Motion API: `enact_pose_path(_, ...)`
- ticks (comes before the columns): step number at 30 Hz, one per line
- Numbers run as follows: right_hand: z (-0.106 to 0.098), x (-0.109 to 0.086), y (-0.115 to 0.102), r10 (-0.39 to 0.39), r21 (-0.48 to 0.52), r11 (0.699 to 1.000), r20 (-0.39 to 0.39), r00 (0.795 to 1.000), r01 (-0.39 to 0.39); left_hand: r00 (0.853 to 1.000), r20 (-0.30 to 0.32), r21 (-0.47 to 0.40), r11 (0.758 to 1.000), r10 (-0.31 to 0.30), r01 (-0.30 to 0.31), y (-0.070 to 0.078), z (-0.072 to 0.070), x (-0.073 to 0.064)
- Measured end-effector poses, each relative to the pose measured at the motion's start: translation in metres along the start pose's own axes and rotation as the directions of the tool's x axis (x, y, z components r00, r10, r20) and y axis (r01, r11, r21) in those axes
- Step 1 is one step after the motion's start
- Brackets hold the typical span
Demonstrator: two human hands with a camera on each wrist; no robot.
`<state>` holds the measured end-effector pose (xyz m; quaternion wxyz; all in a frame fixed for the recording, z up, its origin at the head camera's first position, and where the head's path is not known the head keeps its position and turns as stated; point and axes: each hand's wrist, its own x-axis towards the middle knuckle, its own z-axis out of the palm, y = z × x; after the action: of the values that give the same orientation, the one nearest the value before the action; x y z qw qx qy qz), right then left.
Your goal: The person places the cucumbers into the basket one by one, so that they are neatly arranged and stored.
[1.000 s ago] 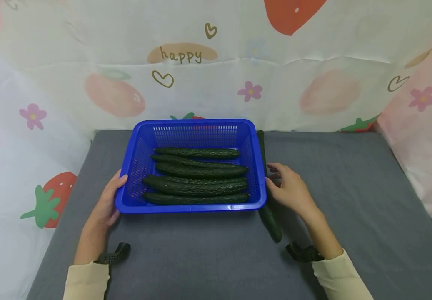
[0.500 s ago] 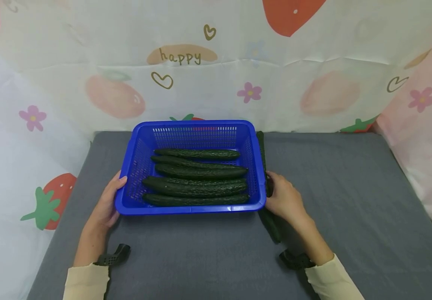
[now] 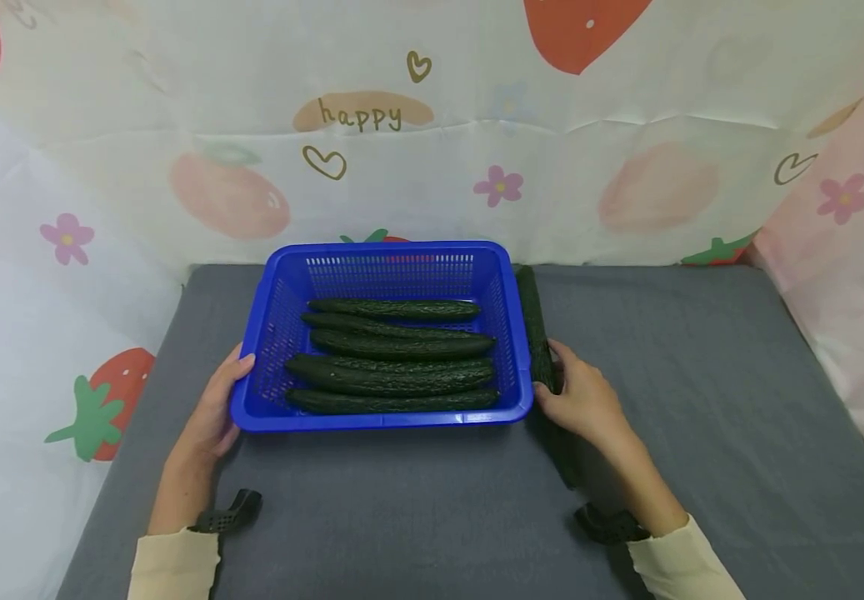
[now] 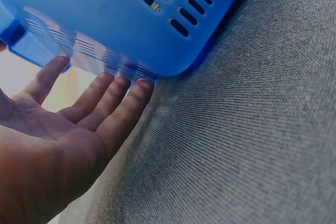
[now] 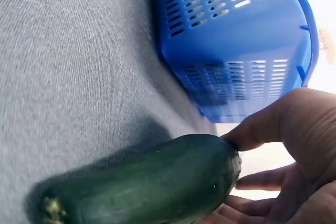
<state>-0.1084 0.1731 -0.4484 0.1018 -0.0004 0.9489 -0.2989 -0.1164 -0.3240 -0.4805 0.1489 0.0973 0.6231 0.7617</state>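
Observation:
A blue plastic basket (image 3: 387,421) with slotted walls stands on the grey cloth. Several dark green cucumbers (image 3: 402,342) lie crosswise in it. My left hand (image 3: 214,404) holds the basket's left side, thumb on the rim; in the left wrist view its fingertips touch the outer wall (image 4: 100,30). Just outside the right wall, another cucumber (image 3: 535,321) lies lengthwise, pointing toward me. My right hand (image 3: 589,400) grips it around the middle, thumb on the basket side and fingers on the far side. The right wrist view shows this cucumber (image 5: 152,182) close up, its near end toward the camera.
Grey cloth (image 3: 701,400) covers the table. A white curtain (image 3: 551,142) printed with fruit and flowers hangs behind it and along both sides. A black strap mount (image 3: 229,512) sits on each wrist.
My right hand has closed around the cucumber beside the basket and shifted it slightly right, away from the wall. The left hand and the basket have stayed in place.

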Motion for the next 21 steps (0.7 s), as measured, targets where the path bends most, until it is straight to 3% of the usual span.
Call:
enact_pose_path(3, -0.003, -0.004, -0.001, 0.003, -0.044, 0.999, 0.0, 1.0, -0.003, 1.0, -0.004, -0.001, 1.0, -0.001, 0.0, 0.0, 0.001, 0.0)
enact_pose_path(6, -0.002, -0.008, -0.004, -0.019, -0.162, 0.987, 0.003, 1.0, 0.02, 1.0, -0.006, 0.002, 1.0, 0.002, -0.002, 0.0, 0.001, 0.0)
enact_pose_path(12, 0.008, -0.011, -0.008, -0.126, -0.425, 0.899, -0.022, 0.992, 0.105, 1.0, -0.013, 0.007, 1.0, -0.01, 0.01, 0.002, 0.001, 0.0)
enact_pose_path(17, 0.012, -0.009, -0.005, -0.144, -0.492, 0.864, -0.039, 0.989, 0.107, 1.0, -0.003, -0.001, 1.0, -0.002, 0.002, 0.003, 0.0, 0.001)
enact_pose_path(21, 0.009, -0.007, -0.003, -0.141, -0.467, 0.878, -0.047, 0.989, 0.103, 1.0, 0.015, -0.037, 0.999, 0.007, -0.007, 0.001, 0.001, 0.001)
